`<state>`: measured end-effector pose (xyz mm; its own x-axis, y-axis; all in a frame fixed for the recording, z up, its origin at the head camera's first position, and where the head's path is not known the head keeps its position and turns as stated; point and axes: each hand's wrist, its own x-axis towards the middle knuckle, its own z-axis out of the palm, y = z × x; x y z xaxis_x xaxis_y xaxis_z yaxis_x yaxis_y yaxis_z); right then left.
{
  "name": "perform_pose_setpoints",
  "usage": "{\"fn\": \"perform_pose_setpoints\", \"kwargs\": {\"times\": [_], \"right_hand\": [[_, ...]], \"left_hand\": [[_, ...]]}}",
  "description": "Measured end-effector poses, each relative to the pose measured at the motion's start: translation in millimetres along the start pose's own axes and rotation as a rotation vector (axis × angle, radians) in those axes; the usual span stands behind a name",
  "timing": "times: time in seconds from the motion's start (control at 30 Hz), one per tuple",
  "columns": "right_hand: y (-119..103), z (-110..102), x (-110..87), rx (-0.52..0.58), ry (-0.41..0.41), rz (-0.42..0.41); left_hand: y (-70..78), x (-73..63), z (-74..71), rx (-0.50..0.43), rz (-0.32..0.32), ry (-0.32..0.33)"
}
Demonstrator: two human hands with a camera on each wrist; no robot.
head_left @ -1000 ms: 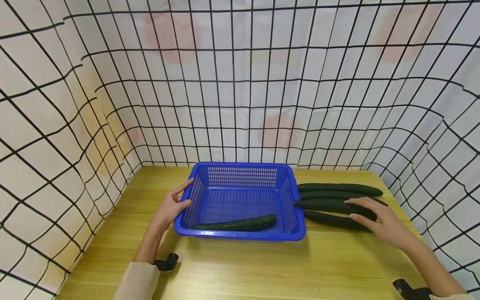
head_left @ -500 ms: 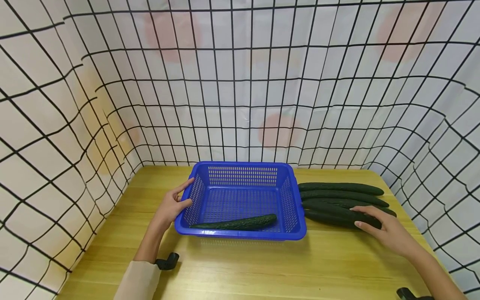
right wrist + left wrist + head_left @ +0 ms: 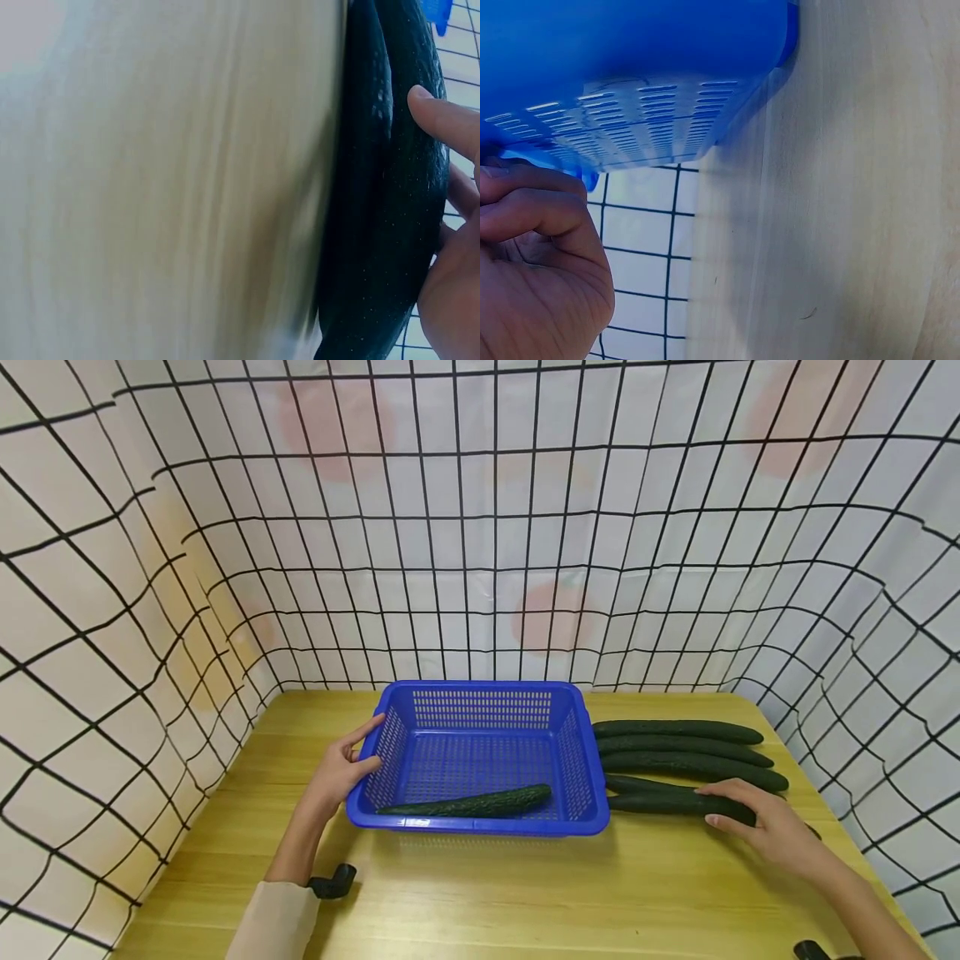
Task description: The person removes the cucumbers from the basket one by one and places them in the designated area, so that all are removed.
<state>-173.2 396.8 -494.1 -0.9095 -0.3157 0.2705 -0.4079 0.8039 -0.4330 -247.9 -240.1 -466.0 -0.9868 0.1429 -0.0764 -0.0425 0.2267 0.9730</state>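
Observation:
In the head view, a blue plastic basket (image 3: 480,825) stands mid-table with one cucumber (image 3: 480,802) lying along its near side. My left hand (image 3: 339,772) grips the basket's left rim; its curled fingers show in the left wrist view beside the slotted basket wall (image 3: 652,112). To the right of the basket, my right hand (image 3: 776,827) holds a dark green cucumber (image 3: 675,803) near its right end, thumb on the near side. Another cucumber (image 3: 637,784) lies slanted partly beneath it, and both cucumbers (image 3: 409,172) appear side by side in the right wrist view.
Behind the held one, several cucumbers (image 3: 690,763) lie in a row, their left ends against or under the basket's right side. The wooden table (image 3: 480,902) is bordered at the back and sides by a white sheet with a black grid (image 3: 480,543).
My right hand has drawn the held cucumber toward me, from among the row to over the nearest cucumber, which now lies slanted. My left hand stays on the basket rim.

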Motion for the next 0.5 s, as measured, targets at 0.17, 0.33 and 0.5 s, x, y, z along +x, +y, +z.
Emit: {"fn": "perform_pose_setpoints", "kwargs": {"times": [0.17,0.33,0.5], "right_hand": [[1,8,1.0,-0.062,0.016,-0.055],[3,12,0.4,-0.072,0.037,-0.066],[4,16,3.6,-0.065,0.046,-0.075]], "left_hand": [[-2.4,-0.4,-0.1,-0.003,-0.007,-0.005],[-2.0,-0.4,0.1,-0.008,-0.002,-0.002],[-1.6,1.1,-0.3,0.0,-0.002,0.006]]}}
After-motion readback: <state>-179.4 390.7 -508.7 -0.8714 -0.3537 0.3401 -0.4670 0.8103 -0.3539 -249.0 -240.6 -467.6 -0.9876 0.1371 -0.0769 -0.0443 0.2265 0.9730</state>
